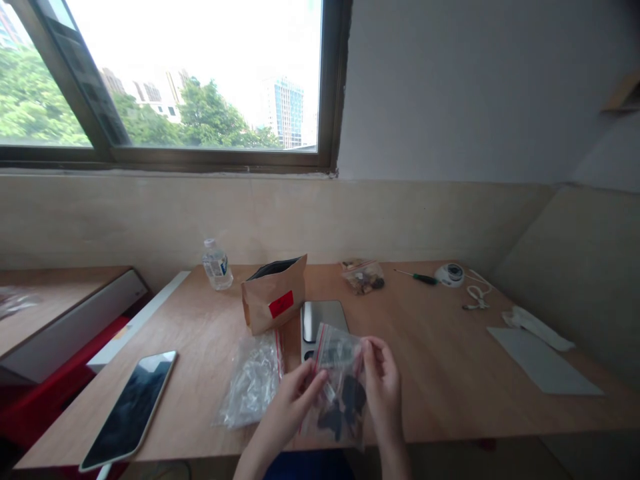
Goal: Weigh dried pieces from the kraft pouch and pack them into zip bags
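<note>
Both my hands hold one small clear zip bag [338, 373] with a red seal strip and dark pieces inside, just above the near edge of the wooden table [440, 360]. My left hand [295, 400] pinches the bag's left side near its top. My right hand [383, 383] pinches the right side. Behind the bag lies a small steel kitchen scale [323, 317]. An open brown paper pouch [274, 295] with a red label stands behind it to the left. A stack of empty clear zip bags [253, 380] lies left of my hands.
A phone [131, 408] lies at the table's near left. A water bottle [217, 265], a filled zip bag [363, 276], a green screwdriver [417, 277], a round white device [449, 274] and a cable [476, 295] sit along the back. White paper sheets [543, 360] lie on the right.
</note>
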